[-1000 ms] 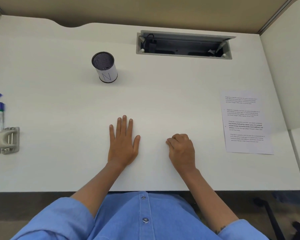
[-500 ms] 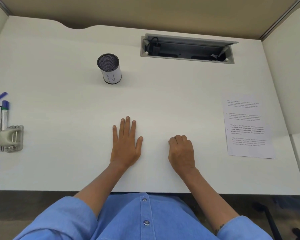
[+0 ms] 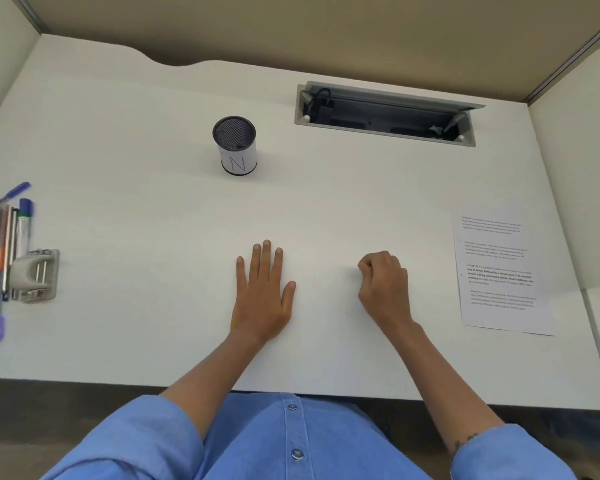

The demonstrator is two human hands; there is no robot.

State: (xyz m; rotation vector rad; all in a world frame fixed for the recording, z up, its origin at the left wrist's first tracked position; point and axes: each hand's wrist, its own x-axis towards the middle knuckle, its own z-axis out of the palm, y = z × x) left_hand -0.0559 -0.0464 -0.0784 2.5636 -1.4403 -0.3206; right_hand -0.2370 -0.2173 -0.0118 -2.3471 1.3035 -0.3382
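My left hand [image 3: 262, 292] lies flat on the white desk [image 3: 153, 237], fingers straight and together, palm down. My right hand [image 3: 385, 289] rests beside it to the right with its fingers curled under into a loose fist, holding nothing. A mesh pen cup [image 3: 235, 145] wrapped in white paper marked "N" stands upright further back, left of centre. A printed sheet of paper [image 3: 499, 271] lies flat at the right. Several pens and markers [image 3: 4, 251] lie in a row at the left edge next to a metal hole punch [image 3: 35, 275].
An open grey cable tray [image 3: 385, 114] with cables inside is sunk into the desk at the back right. Beige partition walls [image 3: 326, 29] close the desk at the back and both sides. The desk's front edge runs just before my blue shirt.
Both hands stay in place on the desk. The view has shifted a little, so everything sits lower and further right in the frame.
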